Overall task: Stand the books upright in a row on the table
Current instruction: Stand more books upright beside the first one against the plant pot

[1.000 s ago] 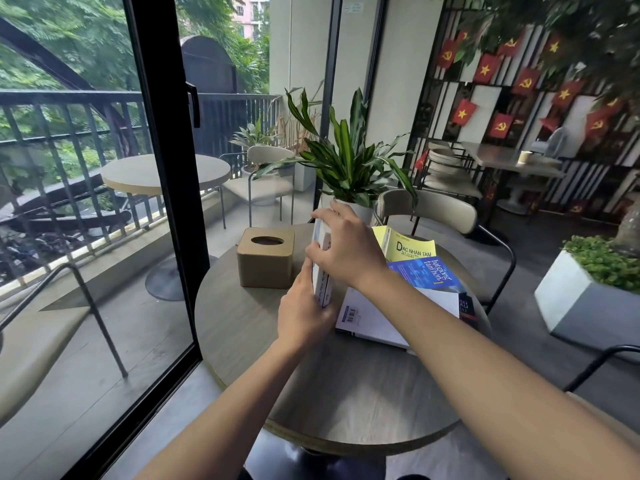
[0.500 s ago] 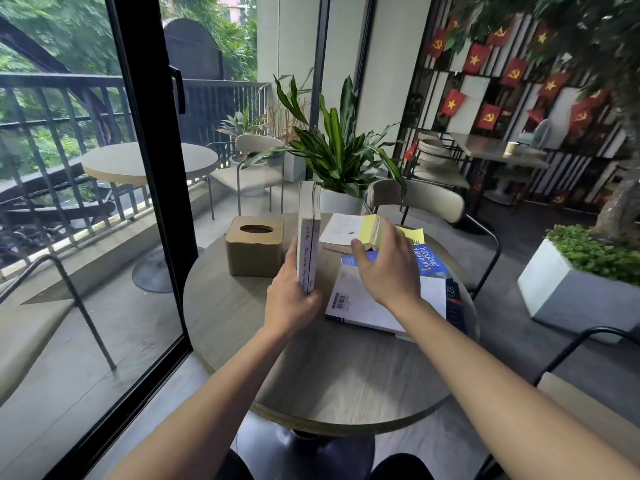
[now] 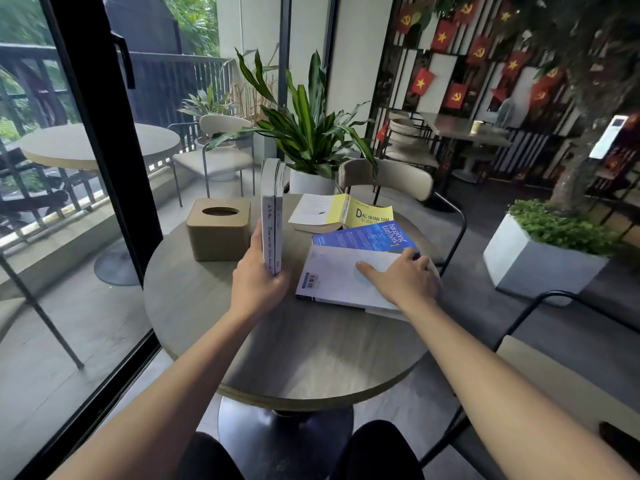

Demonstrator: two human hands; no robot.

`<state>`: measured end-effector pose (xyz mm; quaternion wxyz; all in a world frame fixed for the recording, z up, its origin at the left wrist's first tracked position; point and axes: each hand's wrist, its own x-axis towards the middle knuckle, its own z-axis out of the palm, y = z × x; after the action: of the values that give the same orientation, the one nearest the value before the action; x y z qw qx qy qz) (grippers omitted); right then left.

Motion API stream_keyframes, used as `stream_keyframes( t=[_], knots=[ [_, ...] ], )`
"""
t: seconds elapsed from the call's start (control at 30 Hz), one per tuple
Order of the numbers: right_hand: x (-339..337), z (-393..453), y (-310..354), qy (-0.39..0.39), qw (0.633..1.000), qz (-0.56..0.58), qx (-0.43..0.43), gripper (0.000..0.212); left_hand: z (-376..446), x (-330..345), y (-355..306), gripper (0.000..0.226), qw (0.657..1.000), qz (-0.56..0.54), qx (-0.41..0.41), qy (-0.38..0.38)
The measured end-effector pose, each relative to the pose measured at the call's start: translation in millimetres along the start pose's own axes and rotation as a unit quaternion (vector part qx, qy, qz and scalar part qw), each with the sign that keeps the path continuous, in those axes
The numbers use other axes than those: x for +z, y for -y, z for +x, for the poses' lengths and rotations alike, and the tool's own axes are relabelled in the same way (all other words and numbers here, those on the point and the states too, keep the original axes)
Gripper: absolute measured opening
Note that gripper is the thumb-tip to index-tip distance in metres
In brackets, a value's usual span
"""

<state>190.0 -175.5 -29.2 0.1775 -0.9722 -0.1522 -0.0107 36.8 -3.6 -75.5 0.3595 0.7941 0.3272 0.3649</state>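
Bench (image 3: 298, 355) carries three flat books at two o'clock of the upright books (image 3: 272, 216), which stand near its middle. Right hand (image 3: 403, 280) lies open-palmed on the white book (image 3: 332, 275), nothing gripped; it should grip the far edge and tip it upright. Left hand (image 3: 258, 275) clasps the standing pair and should brace them.

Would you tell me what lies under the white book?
Under the white book, the blue book pokes out behind, and another edge shows below the right hand. The rest is covered.
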Motion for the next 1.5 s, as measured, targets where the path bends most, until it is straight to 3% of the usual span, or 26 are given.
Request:
stream_keyframes(
  t=[0.17, 0.4, 0.6, 0.7, 0.83, 0.93, 1.07, 1.17, 1.23, 1.3, 1.5],
  knots=[
    [-6, 1, 0, 0.013, 0.998, 0.057, 0.011, 0.114, 0, -1, 0, 0.08, 1.0, 0.005, -0.002, 0.0],
    [-29, 21, 17, -0.004, 0.979, 0.189, -0.073, 0.068, -2, -4, -1, 0.074, 1.0, 0.001, -0.012, 0.015],
    [-53, 29, 63, 0.004, 0.95, 0.265, -0.165, 0.049, -5, -9, -2, 0.069, 1.0, -0.014, 0.003, 0.023],
    [-59, 23, 88, 0.039, 0.927, 0.309, -0.211, 0.055, -5, -11, -2, 0.072, 0.999, -0.026, 0.019, 0.027],
    [-61, 10, 113, 0.089, 0.904, 0.309, -0.281, 0.078, -1, -11, -1, 0.109, 0.997, -0.027, 0.006, 0.069],
    [-62, -2, 124, 0.092, 0.898, 0.278, -0.328, 0.094, 0, -12, -4, 0.124, 0.997, -0.006, 0.003, 0.078],
    [-63, -14, 137, 0.065, 0.897, 0.219, -0.378, 0.091, 0, -11, -10, 0.134, 0.997, 0.025, 0.001, 0.072],
    [-60, -23, 144, 0.037, 0.905, 0.128, -0.404, 0.093, 2, -6, -10, 0.124, 0.998, 0.034, -0.007, 0.051],
    [-53, -26, 147, 0.011, 0.904, 0.087, -0.419, 0.09, 3, -3, -10, 0.103, 0.999, 0.036, -0.007, 0.033],
    [-45, -26, 148, -0.02, 0.902, 0.088, -0.423, 0.083, 5, 0, -9, 0.087, 0.999, 0.034, -0.008, 0.019],
    [-38, -23, 153, -0.053, 0.897, 0.117, -0.423, 0.072, 10, 3, -11, 0.074, 0.999, 0.022, -0.031, 0.015]
  ],
)
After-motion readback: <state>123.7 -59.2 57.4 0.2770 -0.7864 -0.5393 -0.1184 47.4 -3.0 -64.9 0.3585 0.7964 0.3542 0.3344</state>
